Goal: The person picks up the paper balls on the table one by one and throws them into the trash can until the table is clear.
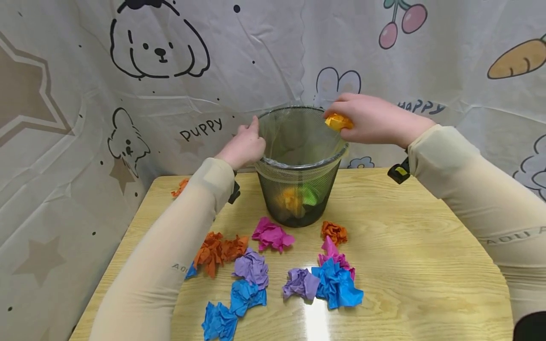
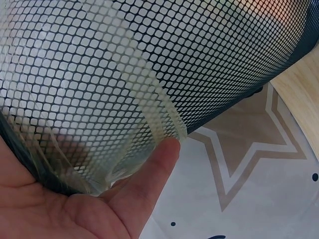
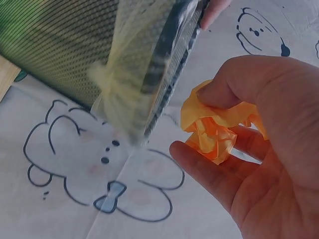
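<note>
Near the right rim of the mesh bin (image 1: 274, 182), we see the right grip (image 1: 368, 116) pinching a yellow-orange paper ball (image 1: 339, 122); left grip (image 1: 244, 146) touches the opposite rim, can't tell if clasped. Orange (image 1: 290, 199) and green paper (image 1: 310, 193) inside, other crumpled balls (image 1: 272, 235) on the table (image 1: 418, 237).

My paper (image 1: 339, 122) is orange-yellow, my sleeves (image 1: 456, 166) cream, the bin (image 1: 275, 182) black mesh, the table (image 1: 405, 246) pale woodgrain, the cloth (image 1: 260, 28) white, brown-starred.

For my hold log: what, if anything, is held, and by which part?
The right hand grips a crumpled yellow-orange paper ball by its sides, between thumb and fingers; the left hand holds a round black mesh bin by its left rim.
</note>
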Available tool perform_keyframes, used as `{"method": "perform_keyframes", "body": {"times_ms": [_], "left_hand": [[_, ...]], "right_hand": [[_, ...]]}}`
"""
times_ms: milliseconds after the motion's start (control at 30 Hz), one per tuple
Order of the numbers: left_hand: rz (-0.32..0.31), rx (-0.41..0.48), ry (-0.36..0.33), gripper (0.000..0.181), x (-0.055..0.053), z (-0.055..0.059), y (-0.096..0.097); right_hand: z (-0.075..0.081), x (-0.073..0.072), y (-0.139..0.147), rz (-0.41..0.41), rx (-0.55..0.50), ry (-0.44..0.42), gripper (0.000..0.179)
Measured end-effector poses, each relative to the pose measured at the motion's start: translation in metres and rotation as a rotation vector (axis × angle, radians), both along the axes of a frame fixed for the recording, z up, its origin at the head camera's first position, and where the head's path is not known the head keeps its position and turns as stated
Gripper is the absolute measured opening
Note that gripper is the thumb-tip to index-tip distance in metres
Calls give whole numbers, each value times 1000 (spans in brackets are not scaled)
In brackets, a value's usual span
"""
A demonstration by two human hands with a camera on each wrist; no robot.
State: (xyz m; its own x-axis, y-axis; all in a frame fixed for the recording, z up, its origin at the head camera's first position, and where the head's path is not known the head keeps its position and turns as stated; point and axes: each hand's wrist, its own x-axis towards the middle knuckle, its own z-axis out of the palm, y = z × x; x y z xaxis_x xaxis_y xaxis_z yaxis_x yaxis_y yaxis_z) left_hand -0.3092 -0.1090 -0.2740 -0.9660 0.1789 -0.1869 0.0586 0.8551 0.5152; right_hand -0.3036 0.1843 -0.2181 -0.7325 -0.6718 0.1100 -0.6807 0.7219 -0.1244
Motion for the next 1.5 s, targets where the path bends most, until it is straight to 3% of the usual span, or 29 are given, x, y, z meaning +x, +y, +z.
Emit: {"method": "perform_keyframes", "body": {"times_ms": [567, 1500], "left_hand": [[-10, 1, 13, 70, -1, -1, -1], [-3, 3, 15, 70, 1, -1, 0]], "right_hand": [[-13, -14, -54, 97, 45, -29, 43], [-35, -25, -76, 26, 145, -170, 50]]}}
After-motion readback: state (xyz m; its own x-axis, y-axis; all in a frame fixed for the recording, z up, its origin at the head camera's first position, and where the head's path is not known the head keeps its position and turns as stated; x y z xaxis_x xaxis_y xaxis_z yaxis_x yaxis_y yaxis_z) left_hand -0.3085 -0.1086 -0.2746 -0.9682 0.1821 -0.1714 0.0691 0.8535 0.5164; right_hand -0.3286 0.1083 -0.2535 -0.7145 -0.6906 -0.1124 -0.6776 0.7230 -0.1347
